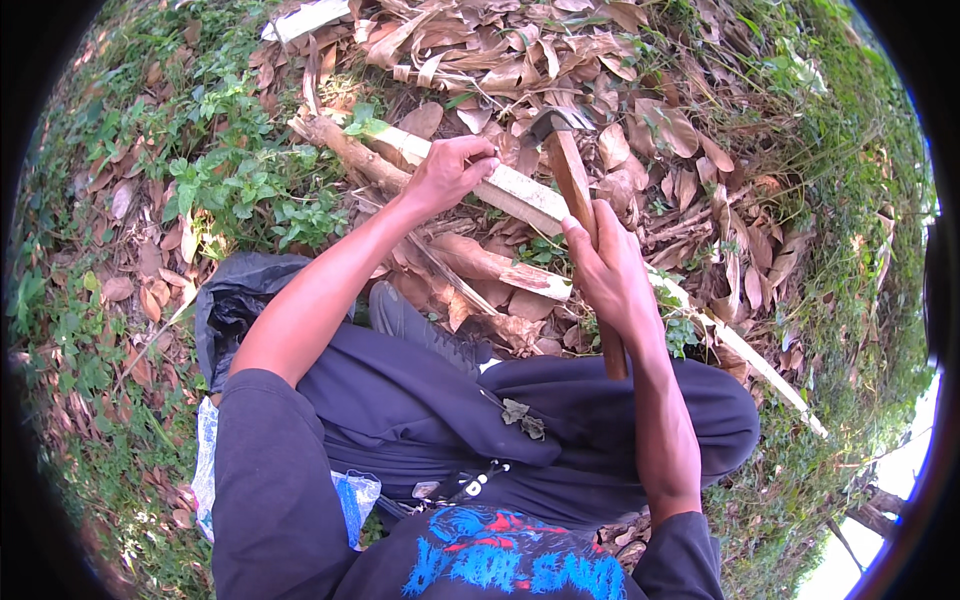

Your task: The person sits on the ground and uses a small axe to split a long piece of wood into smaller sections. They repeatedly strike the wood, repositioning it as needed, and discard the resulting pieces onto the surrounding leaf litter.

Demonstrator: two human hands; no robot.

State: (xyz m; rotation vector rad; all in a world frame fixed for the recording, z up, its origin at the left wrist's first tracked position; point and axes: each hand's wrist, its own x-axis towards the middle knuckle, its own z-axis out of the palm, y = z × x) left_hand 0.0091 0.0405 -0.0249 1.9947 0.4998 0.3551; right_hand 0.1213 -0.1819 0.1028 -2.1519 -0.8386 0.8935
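My right hand (612, 268) grips the wooden handle of a hammer (570, 178); the metal head points away from me, above the ground. Beneath the hammer runs a pale wooden strip (518, 196), lying slantwise across the leaves. Over that strip is my left hand (452, 176), its thumb and fingers pinched together. Whatever sits between those fingertips is too small to make out. A rough branch (352, 156) lies by the strip's far left end. Closer to my legs rests a split piece of wood (500, 268) with bark on it.
A thin pale stick (745, 350) stretches toward the right. Dry brown leaves (500, 60) heap up at the back, with green weeds (240, 185) at the left. A black plastic bag (235, 300) lies beside my crossed legs, and another pale board (305, 20) at the far left.
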